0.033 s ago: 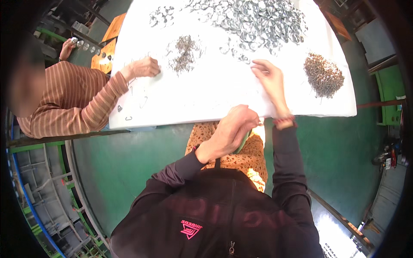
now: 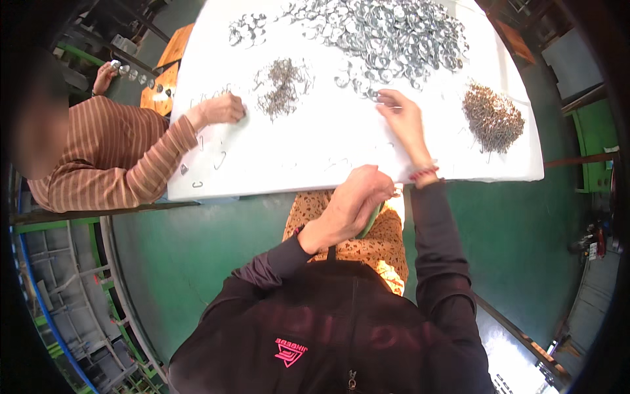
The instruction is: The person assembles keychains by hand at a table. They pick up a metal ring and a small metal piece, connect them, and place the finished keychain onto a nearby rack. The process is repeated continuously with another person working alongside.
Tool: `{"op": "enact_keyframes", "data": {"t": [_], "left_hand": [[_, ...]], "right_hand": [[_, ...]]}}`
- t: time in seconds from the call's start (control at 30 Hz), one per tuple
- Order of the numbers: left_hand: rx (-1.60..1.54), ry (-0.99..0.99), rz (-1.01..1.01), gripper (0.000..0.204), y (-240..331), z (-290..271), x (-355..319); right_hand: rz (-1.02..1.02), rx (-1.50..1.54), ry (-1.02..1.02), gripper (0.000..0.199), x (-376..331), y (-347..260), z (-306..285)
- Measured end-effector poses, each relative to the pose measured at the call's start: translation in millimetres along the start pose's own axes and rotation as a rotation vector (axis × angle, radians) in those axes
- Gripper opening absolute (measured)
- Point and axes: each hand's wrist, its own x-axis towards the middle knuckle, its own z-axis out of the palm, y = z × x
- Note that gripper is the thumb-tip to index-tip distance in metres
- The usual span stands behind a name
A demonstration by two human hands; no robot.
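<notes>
My right hand point(image 2: 401, 118) reaches over the white tabletop point(image 2: 308, 148), palm down, thumb and forefinger apart. Its fingertips are at the edge of a small shiny metal disc point(image 2: 373, 94), the nearest of a few lying off the main pile. Over my lap, by the table's front edge, my left hand point(image 2: 354, 200) is closed with its fingers pressed together. What it grips is hidden by the hand. Just below it a bit of something green point(image 2: 372, 222) shows.
A broad heap of metal discs point(image 2: 394, 36) covers the far side. Thin bent wire pieces point(image 2: 282, 85) lie left of centre, and a brownish pile of nail-like pins point(image 2: 493, 118) lies right. At left, a co-worker in a striped sleeve point(image 2: 141, 167) reaches over the table, a string of discs in the other hand.
My right hand has shifted slightly left, its fingertips now at the loose disc. My left hand stays nearly where it was.
</notes>
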Motion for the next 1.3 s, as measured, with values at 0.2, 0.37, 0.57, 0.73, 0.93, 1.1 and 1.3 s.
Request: {"op": "enact_keyframes", "data": {"t": [0.2,0.37,0.57,0.73,0.93,1.1,1.3], "left_hand": [[-0.027,0.003,-0.024,0.008,13.9,-7.5,1.9],[-0.063,0.086,-0.11,0.009,7.4,-1.6,-1.2],[-0.076,0.109,-0.22,0.006,-4.5,8.9,-7.6],[-0.005,0.116,-0.16,0.007,0.7,10.0,-6.1],[0.048,0.098,-0.139,0.013,-4.9,8.2,-7.7],[0.095,0.241,-0.15,0.023,-10.3,-12.3,-11.6],[0.689,0.387,-0.771,0.024,-88.3,-138.4,-0.2]], "right_hand": [[-0.179,-0.322,0.169,0.034,27.7,29.5,24.5],[0.303,0.61,0.025,0.042,-32.2,-12.0,-10.0],[0.342,0.642,0.033,0.045,-103.3,-81.2,-45.2],[0.271,0.534,0.16,0.039,-136.4,-118.8,-44.0],[0.183,0.65,0.273,0.036,-139.9,-121.4,-32.4],[0.175,0.723,0.297,0.023,-142.0,-113.7,-20.2],[0.188,0.703,0.257,0.021,-151.3,-105.7,-26.4]]}}
